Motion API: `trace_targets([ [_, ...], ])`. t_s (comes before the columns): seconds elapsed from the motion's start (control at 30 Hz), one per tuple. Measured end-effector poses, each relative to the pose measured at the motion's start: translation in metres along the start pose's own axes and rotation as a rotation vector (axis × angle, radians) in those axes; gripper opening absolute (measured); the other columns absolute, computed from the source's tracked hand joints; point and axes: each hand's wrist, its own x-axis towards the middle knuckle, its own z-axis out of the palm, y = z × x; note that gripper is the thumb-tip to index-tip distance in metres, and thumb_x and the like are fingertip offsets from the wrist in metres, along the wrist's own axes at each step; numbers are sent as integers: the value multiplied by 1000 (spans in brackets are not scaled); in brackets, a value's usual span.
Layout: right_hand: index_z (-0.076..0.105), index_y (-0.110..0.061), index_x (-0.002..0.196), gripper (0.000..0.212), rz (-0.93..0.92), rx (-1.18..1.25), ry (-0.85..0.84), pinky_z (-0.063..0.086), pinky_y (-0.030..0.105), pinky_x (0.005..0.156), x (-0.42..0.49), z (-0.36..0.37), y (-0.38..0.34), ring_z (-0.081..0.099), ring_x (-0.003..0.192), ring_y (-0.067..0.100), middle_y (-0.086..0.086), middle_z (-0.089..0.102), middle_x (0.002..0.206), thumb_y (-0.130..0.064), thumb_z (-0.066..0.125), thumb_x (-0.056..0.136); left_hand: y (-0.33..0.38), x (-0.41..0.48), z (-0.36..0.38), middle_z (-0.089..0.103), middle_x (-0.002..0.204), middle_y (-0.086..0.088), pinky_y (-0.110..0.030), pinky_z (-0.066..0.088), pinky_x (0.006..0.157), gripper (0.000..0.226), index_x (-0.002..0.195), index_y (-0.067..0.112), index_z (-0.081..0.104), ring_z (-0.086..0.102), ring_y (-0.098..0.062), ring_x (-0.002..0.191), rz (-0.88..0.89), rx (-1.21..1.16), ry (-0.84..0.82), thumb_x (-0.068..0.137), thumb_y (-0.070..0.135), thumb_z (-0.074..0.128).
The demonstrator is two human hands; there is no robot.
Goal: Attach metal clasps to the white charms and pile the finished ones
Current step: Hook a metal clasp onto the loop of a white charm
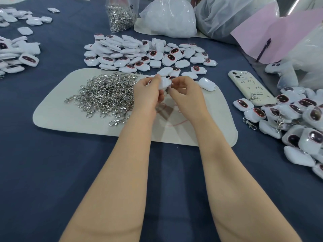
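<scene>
My left hand [147, 91] grips a white charm [164, 82] above the pale mat [70, 119]. Close beside it on the right, my right hand [183, 89] pinches a small metal clasp at the charm's edge; the clasp is mostly hidden by my fingers. A heap of loose metal clasps [104, 95] lies on the mat to the left of my hands. Behind the mat spreads a pile of white charms [139, 53] with dark red oval faces. At the right, a pile of charms with clasps [297, 123] lies on the blue cloth.
A phone in a cream case [250, 88] lies right of the mat. A clear bag of clasps [120, 14] and white plastic bags [171, 18] stand at the back. More charms [17, 55] lie at the far left. Pink sheets [279, 35] sit at the back right.
</scene>
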Motion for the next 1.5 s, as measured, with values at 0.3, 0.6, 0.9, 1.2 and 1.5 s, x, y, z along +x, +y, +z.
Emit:
trace_targets([
  [0.3, 57, -18, 88, 9, -78, 1, 140, 44, 13, 72, -1, 5, -1, 56, 74, 2, -14, 59, 76, -10, 56, 91, 1, -2, 2, 51, 61, -2, -16, 43, 43, 13, 84, 12, 52, 45, -3, 36, -26, -57, -54, 94, 19, 57],
  [0.6, 53, -17, 88, 9, -86, -14, 215, 41, 21, 67, -3, 6, -4, 50, 69, 11, -8, 56, 74, -14, 50, 96, -1, -5, 2, 56, 49, 9, -18, 45, 49, 11, 84, 24, 54, 49, -3, 39, 8, 83, -69, 91, 29, 60],
  [0.9, 57, -5, 89, 14, -165, -352, 82, 35, 30, 64, 2, 0, 0, 50, 74, 22, 3, 58, 78, -8, 44, 94, 0, -11, 1, 54, 78, 16, -21, 41, 69, 12, 103, 20, 59, 51, 0, 69, 654, 566, -29, 91, 20, 56],
  [1.2, 50, -16, 90, 6, -30, -91, 66, 49, 33, 72, -1, 3, 0, 54, 74, 15, -9, 55, 76, -11, 47, 93, -2, -7, 3, 55, 79, 12, -20, 46, 74, 14, 105, 14, 57, 52, -3, 68, 590, 529, -43, 92, 21, 56],
  [1.5, 53, -28, 79, 20, -9, 172, 191, 47, 23, 73, -1, 7, -1, 56, 70, 3, -10, 60, 74, -12, 56, 91, 1, -3, 3, 54, 70, 1, -20, 46, 49, 8, 96, 14, 55, 51, -3, 47, 57, 19, -114, 95, 23, 55],
])
